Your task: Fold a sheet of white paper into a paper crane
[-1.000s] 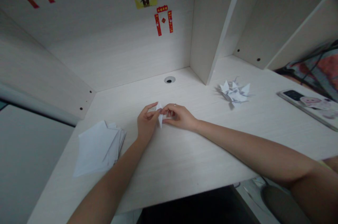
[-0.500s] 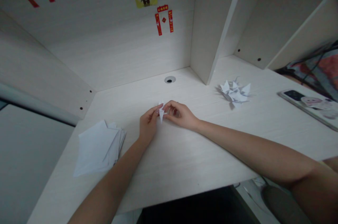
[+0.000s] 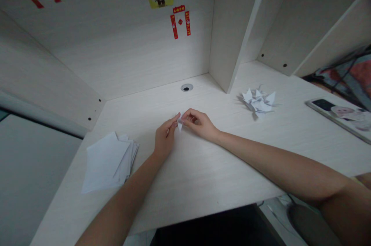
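Between my two hands is a small piece of folded white paper (image 3: 180,126), one pointed end hanging down toward me. My left hand (image 3: 165,134) pinches it from the left with thumb and fingertips. From the right, my right hand (image 3: 201,124) pinches it too, thumb against index finger. The fingers cover most of the paper, so its full shape is hidden. To the right lies a cluster of folded white paper pieces (image 3: 259,101) with pointed tips, like origami cranes. A stack of white paper sheets (image 3: 107,159) rests left of my left forearm.
A phone in a decorated case (image 3: 342,116) lies at the right of the pale desk (image 3: 188,184). A round cable hole (image 3: 187,87) sits near the back panel. An upright divider (image 3: 232,33) stands behind my right hand. Red paper decorations (image 3: 180,21) are stuck on the back panel.
My right hand has closed its fingers onto the paper, which has turned and shows less of itself. Both hands have shifted slightly; the other things stay put.
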`<move>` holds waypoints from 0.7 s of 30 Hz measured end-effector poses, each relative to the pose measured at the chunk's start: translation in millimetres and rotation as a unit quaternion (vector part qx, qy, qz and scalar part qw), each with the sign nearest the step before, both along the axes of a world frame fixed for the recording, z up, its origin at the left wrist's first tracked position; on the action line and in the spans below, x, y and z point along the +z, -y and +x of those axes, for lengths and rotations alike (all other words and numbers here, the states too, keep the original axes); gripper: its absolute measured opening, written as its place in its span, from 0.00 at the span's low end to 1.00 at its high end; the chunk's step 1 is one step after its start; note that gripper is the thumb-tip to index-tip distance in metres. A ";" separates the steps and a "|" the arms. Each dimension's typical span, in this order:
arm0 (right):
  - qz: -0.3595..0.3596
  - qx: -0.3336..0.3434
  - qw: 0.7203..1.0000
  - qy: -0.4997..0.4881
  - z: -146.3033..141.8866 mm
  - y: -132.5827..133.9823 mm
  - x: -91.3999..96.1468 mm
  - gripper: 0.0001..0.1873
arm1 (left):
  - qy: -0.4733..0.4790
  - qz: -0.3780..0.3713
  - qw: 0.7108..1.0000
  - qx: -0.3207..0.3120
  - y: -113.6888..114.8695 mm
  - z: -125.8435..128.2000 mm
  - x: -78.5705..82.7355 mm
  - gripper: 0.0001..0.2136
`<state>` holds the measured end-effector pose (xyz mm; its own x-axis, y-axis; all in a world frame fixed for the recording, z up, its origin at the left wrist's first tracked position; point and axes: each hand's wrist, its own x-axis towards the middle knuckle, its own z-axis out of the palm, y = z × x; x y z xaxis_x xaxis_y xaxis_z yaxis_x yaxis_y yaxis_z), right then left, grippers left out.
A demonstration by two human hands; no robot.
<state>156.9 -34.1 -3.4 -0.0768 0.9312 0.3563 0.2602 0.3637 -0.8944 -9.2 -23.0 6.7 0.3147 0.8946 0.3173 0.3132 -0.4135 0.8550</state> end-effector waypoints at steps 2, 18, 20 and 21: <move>0.001 -0.016 1.000 -0.002 -0.1 -1.7 -1.8 0.14 | -0.014 0.013 1.000 -0.001 -0.4 -0.1 -0.6 0.15; 0.005 -0.026 1.000 -0.004 -1.3 -3.6 -6.9 0.11 | 0.060 -0.097 0.993 0.043 -5.9 3.4 -10.0 0.13; 0.003 -0.025 1.000 0.003 -1.2 -2.9 -6.1 0.11 | 0.054 -0.097 0.992 0.052 -6.2 3.5 -8.3 0.13; 0.004 -0.023 1.000 0.005 -1.1 -2.7 -5.7 0.11 | 0.051 -0.095 0.993 0.054 -6.1 3.6 -7.3 0.13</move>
